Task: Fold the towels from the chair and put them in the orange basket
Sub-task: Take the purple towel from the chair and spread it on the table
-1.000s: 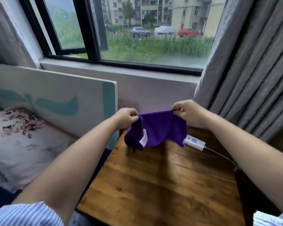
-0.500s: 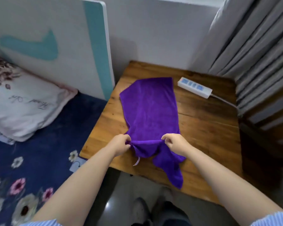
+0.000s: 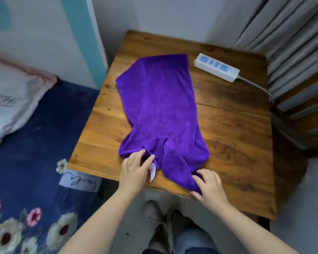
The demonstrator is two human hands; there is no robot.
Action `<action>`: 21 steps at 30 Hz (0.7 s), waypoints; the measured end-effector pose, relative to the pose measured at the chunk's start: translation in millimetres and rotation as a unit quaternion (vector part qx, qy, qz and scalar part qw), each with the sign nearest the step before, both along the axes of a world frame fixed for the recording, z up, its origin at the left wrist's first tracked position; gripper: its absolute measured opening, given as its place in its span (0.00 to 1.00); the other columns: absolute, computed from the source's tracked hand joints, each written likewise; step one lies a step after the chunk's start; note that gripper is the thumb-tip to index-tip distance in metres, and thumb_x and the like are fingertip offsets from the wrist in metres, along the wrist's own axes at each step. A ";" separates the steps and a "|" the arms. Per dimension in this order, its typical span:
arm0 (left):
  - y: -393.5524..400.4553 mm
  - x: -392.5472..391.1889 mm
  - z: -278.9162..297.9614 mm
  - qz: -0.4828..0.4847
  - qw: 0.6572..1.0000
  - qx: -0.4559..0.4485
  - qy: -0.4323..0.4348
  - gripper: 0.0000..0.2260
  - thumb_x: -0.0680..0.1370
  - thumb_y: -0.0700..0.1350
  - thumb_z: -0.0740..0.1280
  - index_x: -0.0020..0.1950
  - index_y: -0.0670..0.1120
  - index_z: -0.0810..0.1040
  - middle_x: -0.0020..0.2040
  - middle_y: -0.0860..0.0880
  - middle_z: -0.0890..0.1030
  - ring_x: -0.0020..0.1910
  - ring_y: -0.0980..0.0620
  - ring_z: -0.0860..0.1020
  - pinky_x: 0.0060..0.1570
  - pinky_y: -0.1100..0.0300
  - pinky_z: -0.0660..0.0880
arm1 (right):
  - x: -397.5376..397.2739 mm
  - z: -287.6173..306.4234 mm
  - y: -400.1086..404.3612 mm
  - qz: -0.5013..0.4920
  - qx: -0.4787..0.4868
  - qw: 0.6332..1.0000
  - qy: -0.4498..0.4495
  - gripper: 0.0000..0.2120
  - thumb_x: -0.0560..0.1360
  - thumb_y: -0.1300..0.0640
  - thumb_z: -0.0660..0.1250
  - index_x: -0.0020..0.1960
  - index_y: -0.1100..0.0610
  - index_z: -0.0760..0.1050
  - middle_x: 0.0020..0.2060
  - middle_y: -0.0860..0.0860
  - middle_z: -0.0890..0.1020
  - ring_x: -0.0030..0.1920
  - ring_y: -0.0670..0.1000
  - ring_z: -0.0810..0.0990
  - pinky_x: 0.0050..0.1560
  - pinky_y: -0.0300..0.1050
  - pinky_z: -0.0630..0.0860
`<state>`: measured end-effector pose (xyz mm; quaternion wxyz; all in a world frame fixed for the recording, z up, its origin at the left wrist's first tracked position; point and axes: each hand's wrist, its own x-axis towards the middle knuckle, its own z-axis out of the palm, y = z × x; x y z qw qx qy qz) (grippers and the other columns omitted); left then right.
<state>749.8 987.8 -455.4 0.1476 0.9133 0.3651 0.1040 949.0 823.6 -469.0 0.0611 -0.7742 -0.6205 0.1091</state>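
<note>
A purple towel (image 3: 162,107) lies spread lengthwise on the wooden table (image 3: 237,143), rumpled at its near end. My left hand (image 3: 134,169) pinches the towel's near left corner, right beside a white tag (image 3: 152,171). My right hand (image 3: 208,186) grips the near right corner, which reaches the table's front edge. Neither the orange basket nor the chair is in view.
A white power strip (image 3: 217,67) with its cable lies on the table's far right part. A bed with a dark floral cover (image 3: 26,162) and a pillow (image 3: 9,103) borders the table on the left. Grey curtains (image 3: 292,43) hang at the right. My feet (image 3: 160,217) stand below the table's front edge.
The towel went from held up in the air to lying on the table. My hands have moved apart from its bunched near edge to the two near corners.
</note>
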 end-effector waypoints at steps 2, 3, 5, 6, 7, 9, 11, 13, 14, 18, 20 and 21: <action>4.9 9.6 -1.5 -0.039 0.999 0.000 0.001 0.26 0.55 0.46 0.71 0.53 0.53 0.74 0.55 0.47 0.76 0.52 0.48 0.69 0.48 0.54 0.67 | -1.4 -4.9 4.8 -0.029 0.042 0.999 0.007 0.22 0.44 0.62 0.81 0.37 0.58 0.79 0.38 0.55 0.82 0.47 0.51 0.69 0.45 0.55 0.78; 8.0 12.4 1.5 -0.060 0.998 0.004 0.016 0.21 0.56 0.48 0.71 0.49 0.53 0.78 0.52 0.46 0.80 0.52 0.48 0.70 0.48 0.55 0.65 | -1.0 -4.0 10.0 -0.038 0.062 0.997 0.012 0.17 0.46 0.65 0.79 0.34 0.58 0.80 0.37 0.55 0.82 0.46 0.51 0.69 0.45 0.55 0.77; 12.6 15.6 0.6 -0.082 0.995 0.039 0.042 0.07 0.60 0.46 0.71 0.36 0.51 0.82 0.47 0.46 0.84 0.52 0.48 0.70 0.48 0.55 0.64 | 2.8 -0.6 17.7 -0.056 0.097 0.993 0.024 0.06 0.55 0.63 0.71 0.32 0.59 0.80 0.36 0.56 0.81 0.46 0.51 0.69 0.44 0.54 0.77; 16.6 16.3 -0.8 -0.084 0.994 0.059 0.048 0.02 0.62 0.44 0.69 0.31 0.49 0.81 0.45 0.47 0.85 0.51 0.48 0.70 0.48 0.55 0.64 | 5.5 4.1 23.8 -0.066 0.110 0.991 0.029 0.05 0.59 0.61 0.66 0.32 0.59 0.80 0.37 0.56 0.82 0.46 0.51 0.69 0.43 0.54 0.77; 20.0 16.5 -1.3 -0.082 0.993 0.067 0.053 0.05 0.65 0.43 0.66 0.29 0.48 0.80 0.43 0.47 0.85 0.51 0.49 0.70 0.47 0.55 0.64 | 8.2 7.7 29.6 -0.072 0.121 0.990 0.030 0.07 0.60 0.60 0.64 0.33 0.60 0.80 0.39 0.57 0.82 0.47 0.51 0.69 0.43 0.54 0.77; 26.3 14.3 -0.4 -0.070 0.995 0.062 0.042 0.09 0.67 0.43 0.62 0.28 0.47 0.79 0.39 0.48 0.84 0.48 0.50 0.70 0.44 0.57 0.63 | 14.9 14.2 38.9 -0.078 0.140 0.987 0.025 0.06 0.57 0.62 0.68 0.34 0.60 0.80 0.43 0.60 0.82 0.51 0.53 0.69 0.45 0.57 0.76; 33.6 10.6 2.4 -0.065 0.995 0.069 0.032 0.09 0.68 0.43 0.62 0.29 0.46 0.79 0.34 0.49 0.82 0.45 0.51 0.72 0.42 0.59 0.63 | 21.1 15.9 46.6 -0.061 0.125 0.990 0.010 0.07 0.56 0.63 0.74 0.34 0.60 0.80 0.46 0.61 0.82 0.54 0.56 0.71 0.46 0.60 0.76; 42.3 6.4 4.9 -0.062 0.996 0.053 0.019 0.09 0.70 0.43 0.62 0.30 0.45 0.78 0.31 0.49 0.80 0.42 0.50 0.76 0.39 0.59 0.65 | 25.6 15.0 53.8 -0.035 0.088 0.995 0.001 0.12 0.53 0.65 0.79 0.33 0.60 0.79 0.46 0.61 0.83 0.54 0.61 0.79 0.47 0.61 0.76; 45.5 4.3 6.7 -0.050 0.998 0.045 0.012 0.10 0.70 0.44 0.62 0.31 0.44 0.77 0.30 0.48 0.79 0.41 0.50 0.76 0.38 0.60 0.65 | 26.8 14.2 56.1 -0.025 0.071 0.997 -0.002 0.14 0.50 0.65 0.80 0.33 0.59 0.79 0.44 0.59 0.84 0.50 0.61 0.82 0.48 0.59 0.77; 55.5 1.9 22.4 0.041 0.996 -0.075 0.006 0.12 0.73 0.45 0.60 0.35 0.40 0.77 0.32 0.43 0.80 0.38 0.46 0.76 0.37 0.59 0.66 | 26.1 16.8 65.4 -0.009 0.025 0.999 0.030 0.15 0.50 0.66 0.80 0.31 0.57 0.78 0.29 0.50 0.81 0.34 0.53 0.83 0.52 0.55 0.77; 57.8 4.2 32.2 0.119 0.984 -0.134 -0.009 0.09 0.78 0.40 0.61 0.44 0.37 0.77 0.42 0.40 0.81 0.43 0.41 0.78 0.41 0.55 0.69 | 30.4 25.4 67.2 -0.031 -0.013 0.996 0.077 0.07 0.62 0.67 0.74 0.37 0.60 0.78 0.33 0.54 0.82 0.38 0.56 0.82 0.59 0.59 0.73; 59.9 5.0 36.6 0.145 0.976 -0.163 -0.020 0.07 0.79 0.39 0.60 0.48 0.37 0.76 0.45 0.40 0.80 0.46 0.41 0.77 0.41 0.55 0.67 | 33.2 31.2 66.6 -0.036 -0.045 0.994 0.097 0.02 0.67 0.65 0.69 0.41 0.62 0.78 0.37 0.56 0.83 0.42 0.57 0.81 0.63 0.57 0.69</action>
